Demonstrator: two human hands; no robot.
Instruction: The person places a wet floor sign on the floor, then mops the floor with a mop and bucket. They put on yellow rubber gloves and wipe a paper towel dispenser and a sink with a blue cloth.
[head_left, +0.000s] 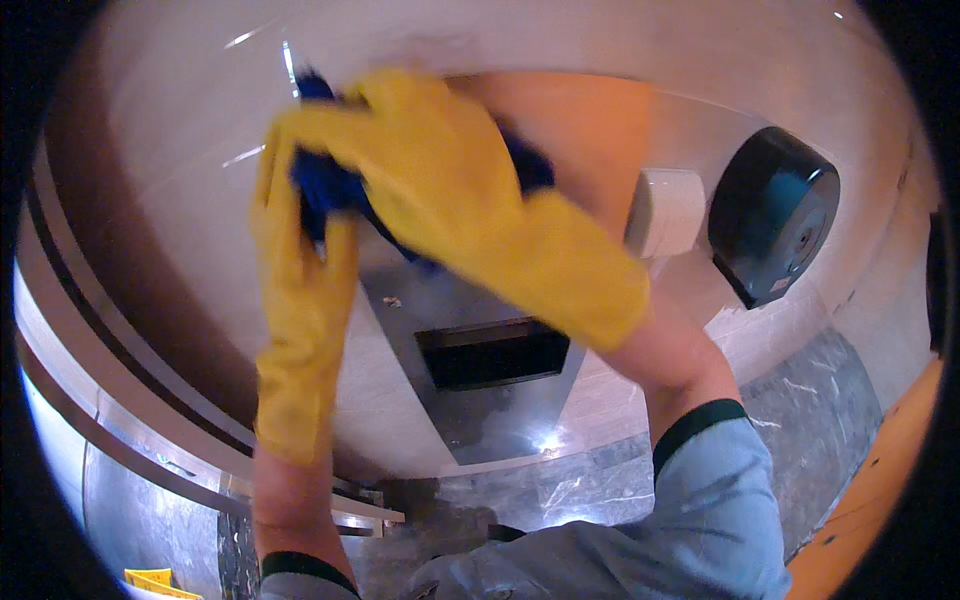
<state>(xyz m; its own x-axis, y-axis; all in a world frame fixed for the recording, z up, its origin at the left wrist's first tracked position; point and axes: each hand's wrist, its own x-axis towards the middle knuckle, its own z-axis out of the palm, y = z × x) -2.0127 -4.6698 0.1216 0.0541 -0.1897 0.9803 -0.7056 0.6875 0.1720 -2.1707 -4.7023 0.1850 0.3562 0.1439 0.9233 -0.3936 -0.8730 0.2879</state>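
Note:
Both my hands wear yellow rubber gloves and are raised together in front of a pale tiled wall (187, 187). My left hand (300, 225) has a dark blue cloth (326, 184) between its thumb and fingers. Across the same cloth lies my right hand (435, 157), blurred, its fingers bent over the bunched fabric. Part of the cloth shows beyond the right glove; the rest is hidden under it. Behind the gloves is an orange panel (577, 112). Below them, a grey metal panel (487, 427) with a dark rectangular slot (495, 356) is set in the wall.
Right of the orange panel hang a small white dispenser (667, 210) and a large black roll dispenser (772, 217). Grey marbled floor tiles (810, 405) lie below. An orange surface (877, 480) borders the lower right. A yellow object (161, 581) sits at bottom left.

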